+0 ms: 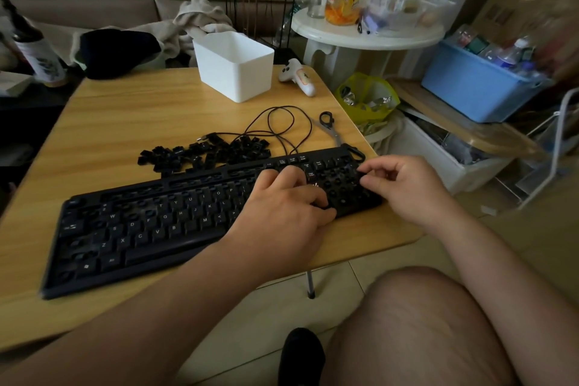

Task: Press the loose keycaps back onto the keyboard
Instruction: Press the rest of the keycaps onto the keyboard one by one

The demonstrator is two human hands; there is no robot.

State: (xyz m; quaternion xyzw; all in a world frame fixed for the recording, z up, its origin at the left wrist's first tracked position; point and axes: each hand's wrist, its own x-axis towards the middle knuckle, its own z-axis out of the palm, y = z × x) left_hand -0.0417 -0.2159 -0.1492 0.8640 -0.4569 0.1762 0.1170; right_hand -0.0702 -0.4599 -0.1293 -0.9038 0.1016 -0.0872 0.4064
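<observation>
- The black keyboard (150, 222) lies slantwise on the wooden bench (125, 122), its right end near the bench's right edge.
- Lettered keys fill the middle of the keyboard; its right end, the number pad part, shows bare sockets with no caps.
- The left hand (282, 207) rests on the keyboard's right part, palm down, fingers bent and pressing on the keys near the arrow cluster; its grip is narrow, and I cannot tell whether a cap is under the fingertips.
- The right hand (404, 185) hangs over the keyboard's far right end, thumb and forefinger drawn close together in a narrow grip; whether a keycap sits between them is too small and blurred to tell.
- A heap of loose black keycaps (203, 152) lies on the bench just behind the keyboard, toward its middle.
- A thin black cable (282, 122) loops on the bench behind the keyboard, beside the heap.
- A keycap puller (329, 125) with a black ring lies behind the keyboard's right corner.
- A white plastic box (233, 66) stands well behind the keyboard, and a white controller (297, 75) lies to the right of it near the bench edge.
- A blue tub (476, 84) sits off the bench, far right of the keyboard.
</observation>
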